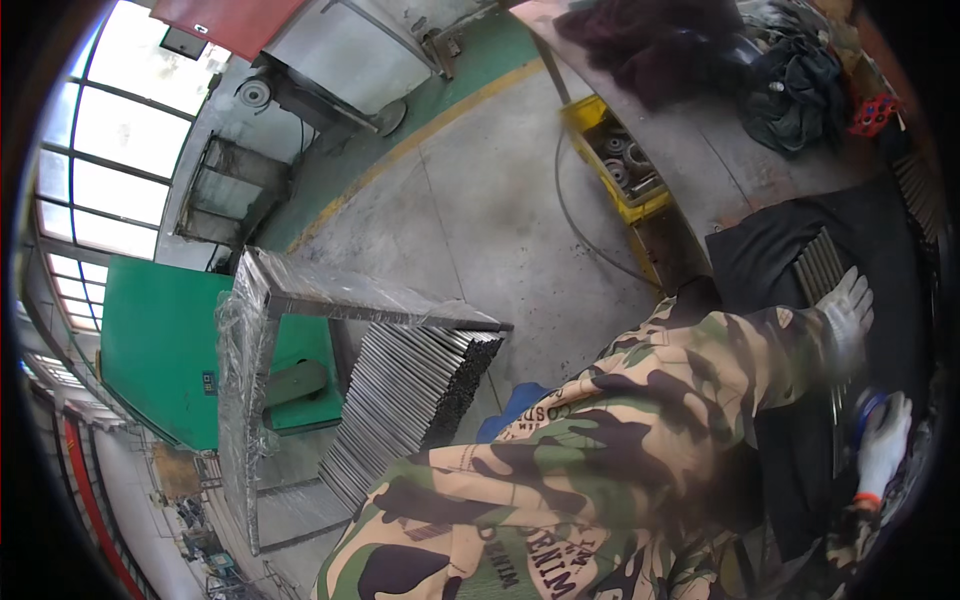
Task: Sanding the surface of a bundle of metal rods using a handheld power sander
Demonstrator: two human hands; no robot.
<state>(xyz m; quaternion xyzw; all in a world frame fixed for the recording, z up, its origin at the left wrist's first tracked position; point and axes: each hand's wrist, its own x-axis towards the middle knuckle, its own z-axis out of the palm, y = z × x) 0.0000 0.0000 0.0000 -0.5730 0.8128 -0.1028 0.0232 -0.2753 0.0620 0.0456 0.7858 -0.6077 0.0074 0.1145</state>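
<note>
My left hand (850, 308), in a pale work glove, reaches out at the right with its fingers stretched flat. It lies against several thin metal rods (821, 266) that rest side by side on a black cloth (755, 250). Nearer to me, my right hand (886, 448), also gloved and with an orange cuff, is closed on a round blue-edged object (866, 412). Its exact kind is hard to make out, as the hand covers most of it. More of the rods' length shows between the two hands.
A large stack of metal tubes (410, 400) lies in a plastic-wrapped metal frame (385, 303) at my left. A yellow crate (640, 205) with round metal parts stands by the table (690, 150). Dark cloths (795, 95) lie at the far right. Behind the frame stands a green cabinet (160, 340).
</note>
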